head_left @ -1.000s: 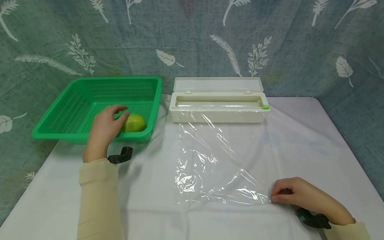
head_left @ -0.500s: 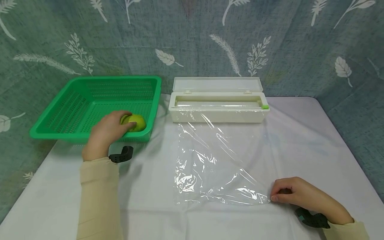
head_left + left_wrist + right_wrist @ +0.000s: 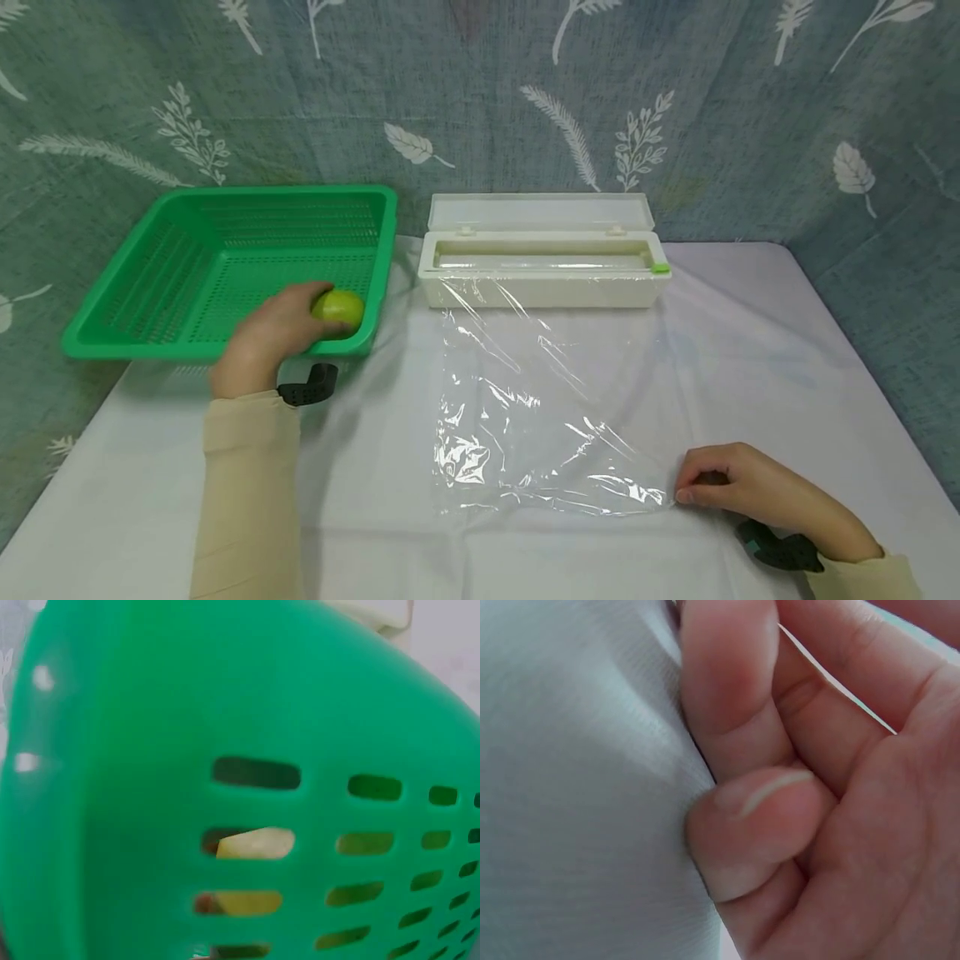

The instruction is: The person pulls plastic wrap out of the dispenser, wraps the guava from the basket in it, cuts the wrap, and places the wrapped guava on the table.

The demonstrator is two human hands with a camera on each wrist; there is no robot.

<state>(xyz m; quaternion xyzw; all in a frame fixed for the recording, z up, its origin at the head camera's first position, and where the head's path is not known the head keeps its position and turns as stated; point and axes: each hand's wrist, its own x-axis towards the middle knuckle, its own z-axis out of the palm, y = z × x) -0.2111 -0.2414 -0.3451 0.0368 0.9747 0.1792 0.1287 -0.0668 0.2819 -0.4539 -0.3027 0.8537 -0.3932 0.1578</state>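
Note:
My left hand (image 3: 273, 333) reaches over the front rim of a green plastic basket (image 3: 217, 348), its thumb and fingers round a yellow-green fruit (image 3: 339, 309) in the front right corner. In the left wrist view the basket wall (image 3: 172, 690) fills most of the picture, and parts of the fruit (image 3: 255, 844) show through the slots. At the front right, my right hand (image 3: 738, 479) pinches the near right corner of a sheet of plastic wrap (image 3: 510, 417). Its curled fingers (image 3: 731, 667) lie against white cloth in the right wrist view.
Behind the wrap stands a white wrap dispenser (image 3: 540, 292), lid (image 3: 540, 212) raised, with a green cutter slider (image 3: 660, 268) at its right end. The wrap runs from its front edge across the white tablecloth (image 3: 750, 350). A leaf-patterned curtain (image 3: 480, 100) hangs behind.
My left hand has come down and closed its thumb and fingers round the fruit. The basket has shifted slightly left and its front rim sits lower in view. My right hand stays at the wrap's corner.

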